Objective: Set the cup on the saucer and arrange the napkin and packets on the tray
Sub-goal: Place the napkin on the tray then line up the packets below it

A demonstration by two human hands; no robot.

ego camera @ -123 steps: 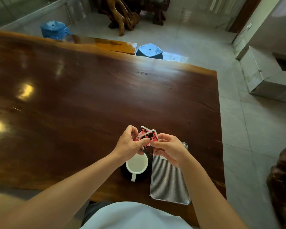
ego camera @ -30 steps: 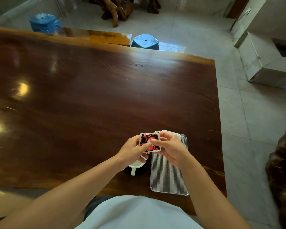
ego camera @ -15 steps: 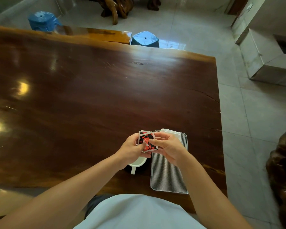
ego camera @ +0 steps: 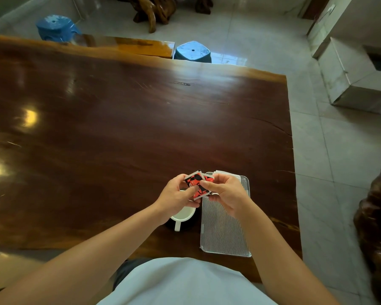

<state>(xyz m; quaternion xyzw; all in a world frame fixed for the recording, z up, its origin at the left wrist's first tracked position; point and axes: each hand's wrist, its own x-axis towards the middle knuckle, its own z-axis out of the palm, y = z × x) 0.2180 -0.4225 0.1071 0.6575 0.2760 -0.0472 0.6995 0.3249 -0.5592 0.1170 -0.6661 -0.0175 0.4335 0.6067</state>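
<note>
The left hand (ego camera: 176, 199) and right hand (ego camera: 227, 194) pinch the red packets (ego camera: 198, 183) in their fingers over the tray (ego camera: 224, 234), likely squaring them before laying them down. The napkin (ego camera: 227, 173) lies at its far end. The cup (ego camera: 184, 214) sits on the dark saucer (ego camera: 188, 226), just left.

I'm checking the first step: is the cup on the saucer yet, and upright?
On it and upright: the white cup stands inside the dark saucer, mouth facing up, partly under the left hand.

Red-and-black packets (ego camera: 198, 184) over a dark red-brown table (ego camera: 119, 128).
Their edges are white. At 6 o'clock, a white cup (ego camera: 183, 214) on a black saucer (ego camera: 193, 224); at 5, a finely striped silver tray (ego camera: 224, 234).
</note>
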